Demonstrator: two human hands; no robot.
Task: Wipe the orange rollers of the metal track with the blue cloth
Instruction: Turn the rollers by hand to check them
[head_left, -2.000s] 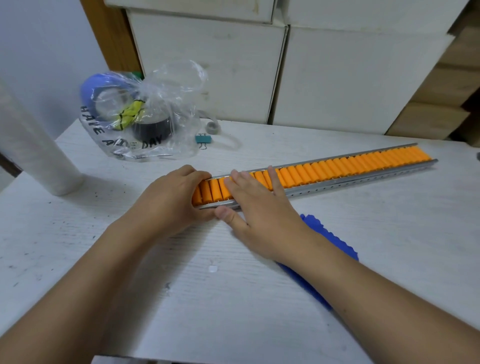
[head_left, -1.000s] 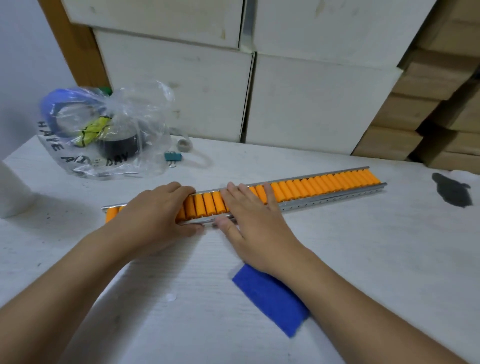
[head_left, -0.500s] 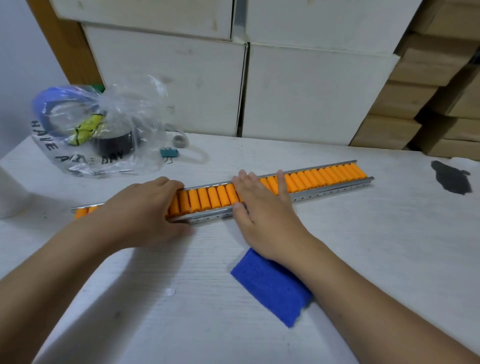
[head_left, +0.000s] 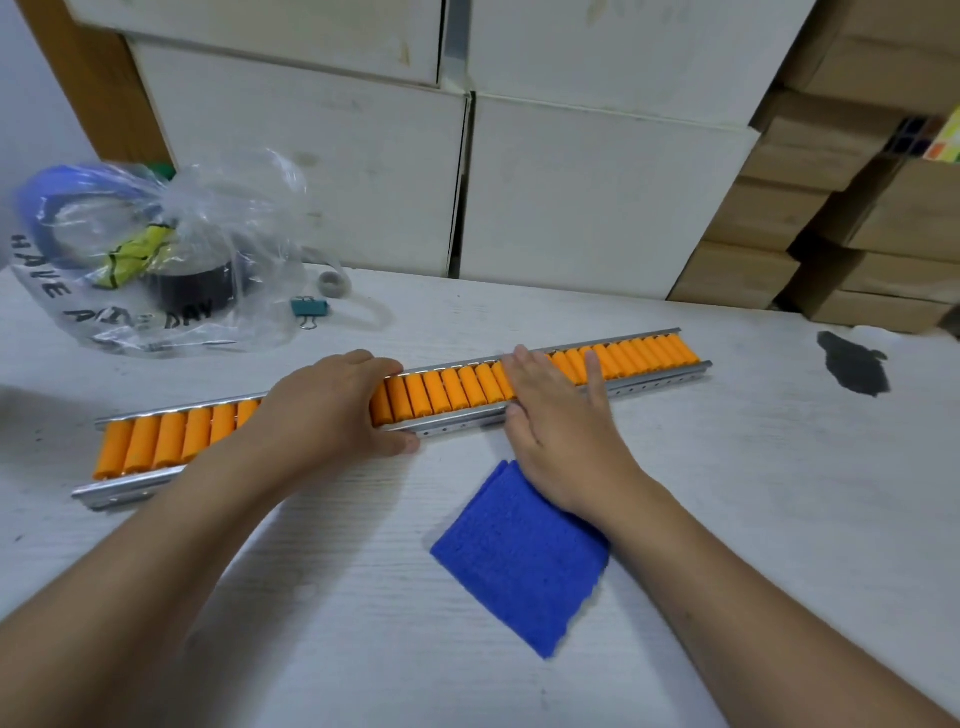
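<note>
Right now I am looking down at the white surface (head_left: 779, 493), which is carrying everything, with stacked white boxes (head_left: 571, 197) standing behind it. Across the middle the metal track (head_left: 447, 423) is lying at a slant, its orange rollers (head_left: 447, 387) running from near left to far right. Further left a clear plastic bag (head_left: 156, 260) is sitting well apart from the track.

My left hand (head_left: 332, 410) is clamping over the track around its middle, fingers curling over the far rail and thumb pressing the near one. My right hand (head_left: 558, 415) is lying flat and open on the rollers just to the right, fingers together, gripping nothing. The blue cloth (head_left: 514, 561) is resting folded on the surface, near the track on my side, partly under my right wrist (so it is not touching any roller).

I am judging that wiping is not yet under way; this looks like the positioning step. The next move is calling for my right hand to lift off, close on the cloth and bring it onto the rollers while the left is steadying the track.
</note>
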